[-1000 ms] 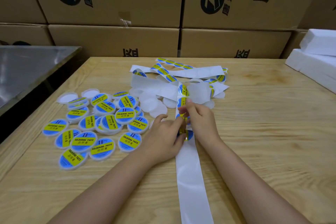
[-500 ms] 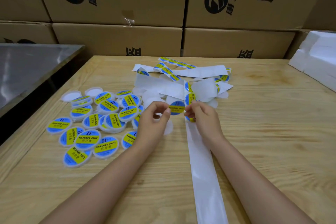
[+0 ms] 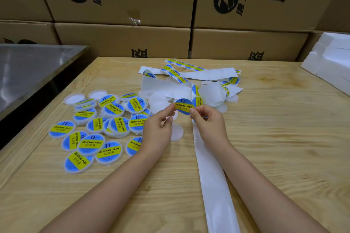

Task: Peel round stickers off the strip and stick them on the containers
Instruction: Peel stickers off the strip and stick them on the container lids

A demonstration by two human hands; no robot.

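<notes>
You hold one round sticker (image 3: 183, 106) between both hands, lifted above the middle of the table (image 3: 274, 147). Your left hand (image 3: 159, 130) pinches its left edge between thumb and forefinger, and your right hand (image 3: 210, 125) pinches its right edge the same way. The remaining fingers of each hand are loosely curled. The sticker faces you, blue with a yellow band (the words SOLDERING PASTE read upright).

The strip (image 3: 214, 176) lies on the table beneath your right hand. Its bare white length runs down to the near edge, while the rest lies heaped in loose folds toward the far edge, several stickers on it.

A blank container (image 3: 177, 132) lies flat just beside your left hand, partly hidden by it, and more blank ones sit against the heap. The labelled containers (image 3: 98, 128) are clustered toward the left edge — many overlapping, some tilted on their neighbours.

Beyond the far edge stand stacked cardboard boxes (image 3: 123, 41). White foam blocks (image 3: 333, 66) sit at the far right corner, and a metal surface (image 3: 28, 68) lies past the left edge.
</notes>
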